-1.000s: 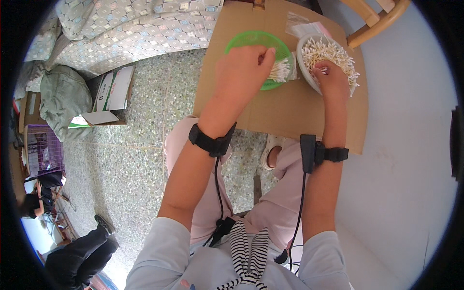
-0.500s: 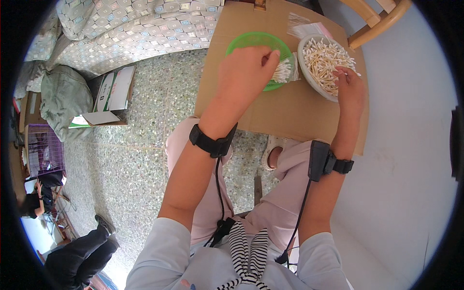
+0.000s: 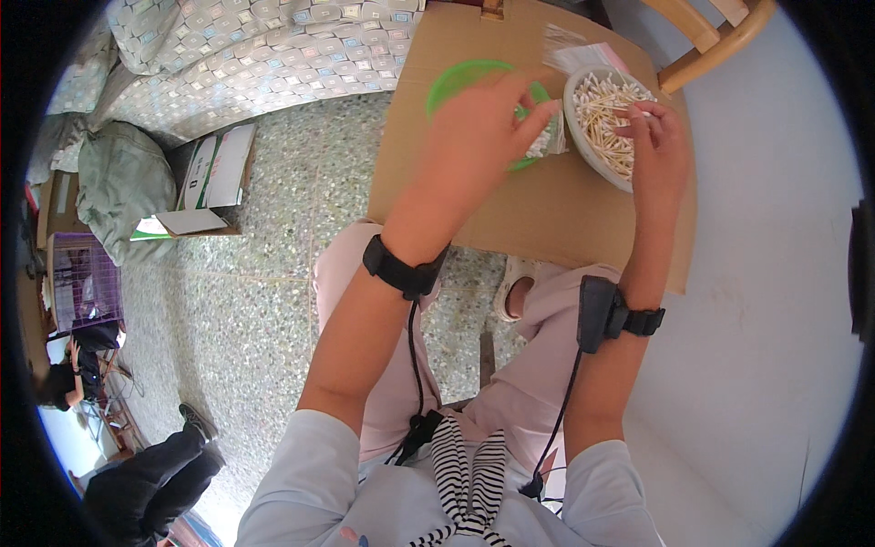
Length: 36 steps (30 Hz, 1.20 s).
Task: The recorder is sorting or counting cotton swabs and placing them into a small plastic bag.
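My left hand (image 3: pixel 474 137), smeared by motion, hovers over the green plastic basket (image 3: pixel 447 84). Its thumb points right, while the other fingers are mostly hidden, so what it holds, if anything, does not show. White-tipped cotton swabs (image 3: pixel 540 146) lie inside the basket, partly covered by that hand. At the right, a pale round bowl (image 3: pixel 583 157) is heaped with loose cotton swabs (image 3: pixel 597 114). My right hand (image 3: pixel 661 150) is over the bowl's right side, fingers curled and pinched on a cotton swab (image 3: pixel 647 115), whose white tip shows at the fingertips.
Both containers stand on a brown cardboard sheet (image 3: pixel 538 205). Clear plastic bags (image 3: pixel 583 56) lie behind the bowl. A wooden chair (image 3: pixel 720 46) and a pale wall (image 3: pixel 766 255) border the right. An open carton (image 3: pixel 214 178) sits on the floor; another person's legs (image 3: pixel 155 483) show lower left.
My left hand has shifted slightly right and its thumb has moved away from the basket's middle. My right hand has risen a little, its fingers now curled more to the left over the bowl.
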Motion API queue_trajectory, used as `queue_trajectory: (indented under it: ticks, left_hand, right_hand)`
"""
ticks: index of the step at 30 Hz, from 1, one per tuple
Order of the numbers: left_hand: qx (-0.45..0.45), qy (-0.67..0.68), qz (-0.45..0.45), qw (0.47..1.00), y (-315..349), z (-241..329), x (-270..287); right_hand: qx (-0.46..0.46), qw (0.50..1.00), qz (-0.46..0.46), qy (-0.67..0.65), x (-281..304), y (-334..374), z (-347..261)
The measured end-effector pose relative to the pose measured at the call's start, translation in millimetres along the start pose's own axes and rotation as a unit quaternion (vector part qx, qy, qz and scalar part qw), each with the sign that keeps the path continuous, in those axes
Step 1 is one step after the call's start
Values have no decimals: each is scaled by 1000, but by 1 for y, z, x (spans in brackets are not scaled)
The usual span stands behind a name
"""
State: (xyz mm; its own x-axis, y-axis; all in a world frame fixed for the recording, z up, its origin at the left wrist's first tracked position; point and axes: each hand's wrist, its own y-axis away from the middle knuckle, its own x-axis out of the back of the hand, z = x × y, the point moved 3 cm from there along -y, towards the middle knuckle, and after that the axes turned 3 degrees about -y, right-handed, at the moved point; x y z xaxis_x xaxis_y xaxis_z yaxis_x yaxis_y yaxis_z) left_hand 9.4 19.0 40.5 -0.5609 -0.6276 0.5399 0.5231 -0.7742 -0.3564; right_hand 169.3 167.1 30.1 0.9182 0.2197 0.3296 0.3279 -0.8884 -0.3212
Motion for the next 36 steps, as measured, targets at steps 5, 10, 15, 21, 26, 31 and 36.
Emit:
queue_trajectory:
  ticks: [5,10,15,21,26,31,36]
  left_hand:
    - [-89,-58,-18,994,8,13,-13]
    - [-82,30,-21,996,1,7,-10]
    - [-83,64,-35,994,0,7,-6]
    - [-136,2,-60,989,6,9,-11]
    - [-78,52,-73,993,5,10,-9]
    - [-50,69,-76,993,3,8,-8]
    - [-39,72,2,997,0,8,-4]
  right_hand:
    - [9,982,-147,-116,-26,20,-30]
    - [62,983,-136,-107,-33,24,-42]
    - [98,985,-121,-74,-34,26,-48]
    - [160,977,-113,-84,-33,30,-58]
    - [169,970,-133,-115,-32,30,-58]
    - [107,972,-153,-145,-33,27,-47]
    - [78,976,-118,-166,-27,23,-40]
